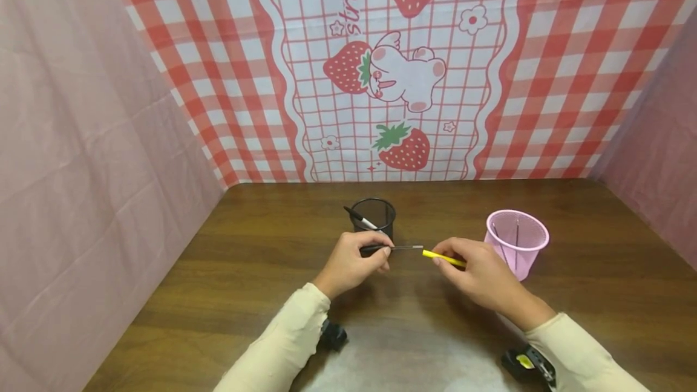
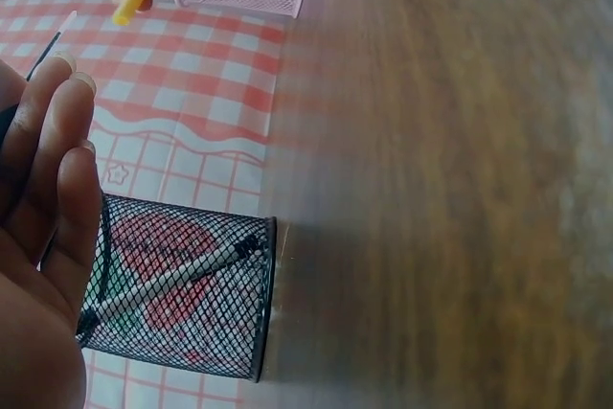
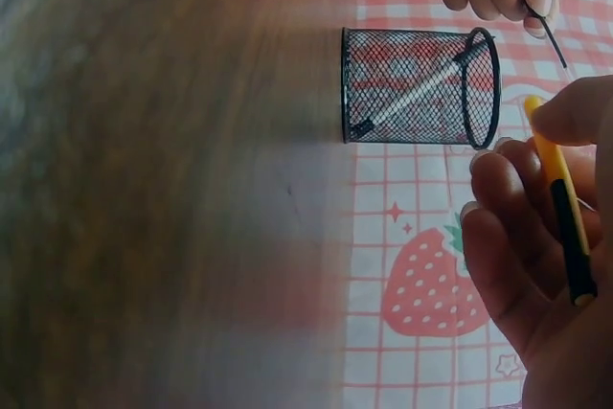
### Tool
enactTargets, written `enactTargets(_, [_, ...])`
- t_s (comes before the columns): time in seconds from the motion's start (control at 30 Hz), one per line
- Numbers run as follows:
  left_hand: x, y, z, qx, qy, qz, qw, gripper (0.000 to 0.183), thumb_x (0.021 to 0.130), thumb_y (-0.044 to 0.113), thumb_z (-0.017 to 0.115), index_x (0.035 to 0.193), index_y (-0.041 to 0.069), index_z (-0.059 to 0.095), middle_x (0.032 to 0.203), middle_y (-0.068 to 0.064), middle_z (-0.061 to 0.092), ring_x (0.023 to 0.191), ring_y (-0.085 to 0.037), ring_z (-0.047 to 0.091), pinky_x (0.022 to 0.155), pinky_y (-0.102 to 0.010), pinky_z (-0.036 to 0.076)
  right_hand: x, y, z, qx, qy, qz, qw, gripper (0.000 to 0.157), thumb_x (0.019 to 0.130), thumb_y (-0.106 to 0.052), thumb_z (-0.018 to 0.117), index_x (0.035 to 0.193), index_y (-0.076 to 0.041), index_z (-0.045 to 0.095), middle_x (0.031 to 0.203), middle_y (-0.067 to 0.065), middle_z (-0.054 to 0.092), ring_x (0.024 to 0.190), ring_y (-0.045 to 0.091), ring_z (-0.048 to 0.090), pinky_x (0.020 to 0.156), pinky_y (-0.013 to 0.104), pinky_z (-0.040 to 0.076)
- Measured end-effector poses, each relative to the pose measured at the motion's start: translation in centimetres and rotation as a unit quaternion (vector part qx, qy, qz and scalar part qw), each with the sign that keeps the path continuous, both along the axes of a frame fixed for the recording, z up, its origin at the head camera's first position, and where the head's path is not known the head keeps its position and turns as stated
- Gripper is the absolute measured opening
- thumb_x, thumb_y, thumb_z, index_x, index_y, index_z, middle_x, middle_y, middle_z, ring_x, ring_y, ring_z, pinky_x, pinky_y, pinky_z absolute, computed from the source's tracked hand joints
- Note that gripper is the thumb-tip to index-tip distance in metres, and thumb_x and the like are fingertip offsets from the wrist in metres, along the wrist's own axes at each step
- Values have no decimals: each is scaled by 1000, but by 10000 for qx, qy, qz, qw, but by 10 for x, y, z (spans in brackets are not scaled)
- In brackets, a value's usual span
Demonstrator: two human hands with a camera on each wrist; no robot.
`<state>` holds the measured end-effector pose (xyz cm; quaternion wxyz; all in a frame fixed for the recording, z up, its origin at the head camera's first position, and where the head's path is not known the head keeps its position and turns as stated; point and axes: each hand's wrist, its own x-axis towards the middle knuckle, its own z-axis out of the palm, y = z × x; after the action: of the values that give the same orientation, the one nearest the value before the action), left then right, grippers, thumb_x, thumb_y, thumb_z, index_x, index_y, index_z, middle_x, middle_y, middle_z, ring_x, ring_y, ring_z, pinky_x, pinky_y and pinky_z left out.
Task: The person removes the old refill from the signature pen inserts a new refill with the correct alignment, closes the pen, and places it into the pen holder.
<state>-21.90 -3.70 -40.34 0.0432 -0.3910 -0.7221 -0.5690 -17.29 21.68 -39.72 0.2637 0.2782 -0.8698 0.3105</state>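
The left hand (image 1: 353, 264) pinched a slim black-handled rod (image 1: 402, 248), its bare shaft pointing toward the right hand (image 1: 481, 271), which pinched a yellow-and-black pen barrel (image 1: 442, 257) near its facing end. A black mesh cup (image 3: 397, 53) stood just beyond the left hand, a pink mesh cup (image 1: 527, 255) beyond the right. Both pieces looked light; the thin shaft could probably bend, making the thicker handle the better hold, while the barrel seemed stiff.

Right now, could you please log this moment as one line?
left hand: pinches slim black rod | right hand: holds slim yellow-black stick | round black mesh cup: white marker inside | round pink mesh cup: dark rods inside
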Motion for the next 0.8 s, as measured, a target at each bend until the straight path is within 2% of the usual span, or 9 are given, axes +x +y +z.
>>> enactTargets(0.23, [0, 1, 1, 32, -46, -39, 10000, 12, 89, 11, 60, 96, 3, 66, 66, 1, 64, 58, -15, 64, 54, -31, 55, -1, 1, -2, 210, -508, 30, 9985, 19, 76, -8, 73, 89, -20, 66, 78, -15, 59, 65, 2, 53, 57, 21, 45])
enactTargets(0.53, [2, 1, 2, -12, -37, 20, 10000, 11, 88, 8, 60, 96, 1, 65, 66, -5, 64, 58, -14, 64, 54, -29, 55, -2, 1, -2, 430, -988, 47, 9942, 20, 74, -5, 72, 90, -16, 64, 73, -14, 58, 62, 1, 53, 56, 22, 47])
enactTargets(0.8, [20, 1, 26, -72, -29, -21, 10000, 10, 87, 0, 58, 95, -4, 64, 66, -12, 64, 58, -22, 65, 55, -30, 55, -1, 2, -4, 864, -1212, -192, 9887, 16, 74, -14, 74, 79, -23, 62, 65, -19, 52, 58, 0, 48, 53, 21, 43])
